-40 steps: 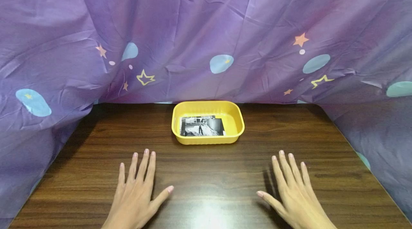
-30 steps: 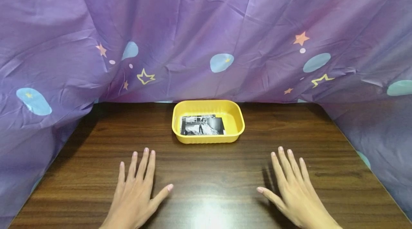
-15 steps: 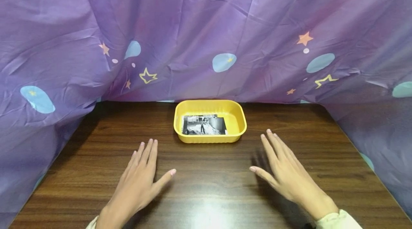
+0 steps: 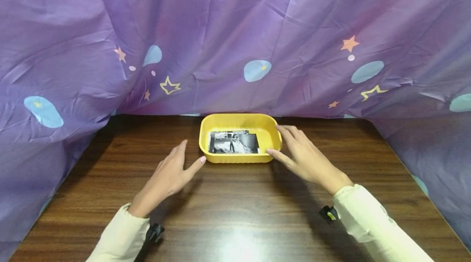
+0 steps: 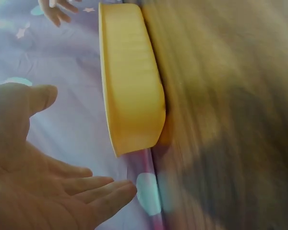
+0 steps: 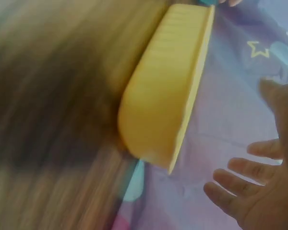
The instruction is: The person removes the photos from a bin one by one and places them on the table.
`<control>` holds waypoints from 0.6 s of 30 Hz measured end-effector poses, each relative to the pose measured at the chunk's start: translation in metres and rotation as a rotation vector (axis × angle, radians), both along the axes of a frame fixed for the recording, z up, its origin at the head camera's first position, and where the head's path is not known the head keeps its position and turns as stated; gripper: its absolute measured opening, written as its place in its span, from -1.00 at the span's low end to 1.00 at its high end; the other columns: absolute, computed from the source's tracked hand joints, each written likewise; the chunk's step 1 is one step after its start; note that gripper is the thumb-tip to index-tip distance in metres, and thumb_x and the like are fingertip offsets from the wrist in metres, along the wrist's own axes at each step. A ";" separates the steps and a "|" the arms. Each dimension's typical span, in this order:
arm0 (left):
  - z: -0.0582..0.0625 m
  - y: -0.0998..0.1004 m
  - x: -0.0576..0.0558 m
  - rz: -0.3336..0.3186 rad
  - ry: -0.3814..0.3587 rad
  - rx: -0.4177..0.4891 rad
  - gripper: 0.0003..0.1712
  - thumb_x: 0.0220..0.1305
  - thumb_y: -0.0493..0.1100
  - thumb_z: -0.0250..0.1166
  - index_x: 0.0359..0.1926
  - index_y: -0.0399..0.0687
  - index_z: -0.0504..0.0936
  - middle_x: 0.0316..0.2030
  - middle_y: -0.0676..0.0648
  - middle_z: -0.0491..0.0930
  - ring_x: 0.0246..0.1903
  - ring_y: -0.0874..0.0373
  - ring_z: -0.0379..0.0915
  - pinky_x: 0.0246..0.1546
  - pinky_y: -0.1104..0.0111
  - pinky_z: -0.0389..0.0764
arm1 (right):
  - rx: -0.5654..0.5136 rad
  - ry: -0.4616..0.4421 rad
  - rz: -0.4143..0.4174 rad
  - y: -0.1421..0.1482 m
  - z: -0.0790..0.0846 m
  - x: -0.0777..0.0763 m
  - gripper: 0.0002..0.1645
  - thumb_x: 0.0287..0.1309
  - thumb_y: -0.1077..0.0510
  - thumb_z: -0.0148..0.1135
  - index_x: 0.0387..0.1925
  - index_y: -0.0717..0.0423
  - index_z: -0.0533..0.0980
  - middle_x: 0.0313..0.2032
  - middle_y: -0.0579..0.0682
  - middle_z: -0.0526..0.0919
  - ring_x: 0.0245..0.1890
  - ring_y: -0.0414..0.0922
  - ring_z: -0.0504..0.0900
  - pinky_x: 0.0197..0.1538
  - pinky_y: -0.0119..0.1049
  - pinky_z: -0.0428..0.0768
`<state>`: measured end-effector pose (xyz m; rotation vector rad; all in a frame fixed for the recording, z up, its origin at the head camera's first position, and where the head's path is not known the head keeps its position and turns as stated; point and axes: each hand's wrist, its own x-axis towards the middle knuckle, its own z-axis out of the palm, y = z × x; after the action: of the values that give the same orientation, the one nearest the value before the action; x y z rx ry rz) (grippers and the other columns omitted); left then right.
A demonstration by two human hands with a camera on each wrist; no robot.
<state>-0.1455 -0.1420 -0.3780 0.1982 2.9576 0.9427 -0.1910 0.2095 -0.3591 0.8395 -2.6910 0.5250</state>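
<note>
A yellow plastic tray [image 4: 270,129] stands at the back middle of a dark wooden table [image 4: 235,209]. A black-and-white photo [image 4: 232,143] lies flat inside it. My left hand [image 4: 173,172] hovers just left of the tray's front corner, fingers straight, holding nothing. At the tray's right end is my right hand [image 4: 298,153], fingers extended close to the rim; contact cannot be told. In the left wrist view the tray's wall [image 5: 132,86] lies beyond my open left hand [image 5: 48,187]. The right wrist view shows the tray [image 6: 168,110] beside my open right hand [image 6: 254,191].
A purple cloth [image 4: 235,37] printed with stars and blue blobs hangs behind the table and drapes down both sides. Cream sleeves [image 4: 368,217] cover both forearms, and a small black strap clip [image 4: 328,214] sits by the right wrist.
Both hands have lifted off the table's front and moved forward and inward, arriving at either end of the yellow tray. The tray and photo have not moved.
</note>
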 end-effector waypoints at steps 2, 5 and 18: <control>0.001 0.002 -0.009 0.005 -0.022 0.011 0.08 0.45 0.37 0.03 0.55 -0.41 -0.04 0.47 -0.48 0.11 0.42 -0.36 0.08 0.41 -0.17 0.16 | -0.021 -0.023 0.007 -0.008 0.002 -0.011 -0.12 0.31 -0.10 0.34 0.44 0.29 0.26 0.21 0.26 0.46 0.19 0.18 0.44 0.29 0.14 0.42; 0.002 0.007 -0.021 0.006 -0.044 0.034 0.05 0.47 0.32 0.05 0.55 -0.42 -0.05 0.44 -0.48 0.17 0.41 -0.34 0.14 0.40 -0.15 0.18 | -0.043 -0.080 0.017 -0.022 0.002 -0.027 -0.12 0.26 -0.06 0.40 0.42 0.32 0.29 0.13 0.25 0.49 0.09 0.16 0.48 0.21 0.11 0.47; 0.001 0.021 -0.055 -0.016 -0.095 0.051 0.09 0.45 0.25 0.12 0.53 -0.51 -0.13 0.44 -0.51 0.14 0.40 -0.35 0.13 0.43 -0.09 0.18 | 0.048 -0.296 0.003 -0.064 -0.009 -0.081 -0.13 0.04 -0.02 0.57 0.20 0.49 0.46 0.11 0.38 0.60 0.18 0.25 0.51 0.30 0.09 0.44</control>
<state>-0.2002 -0.1212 -0.3768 0.1730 2.8443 0.9976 -0.2717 0.1456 -0.3686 0.8370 -2.9806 0.6325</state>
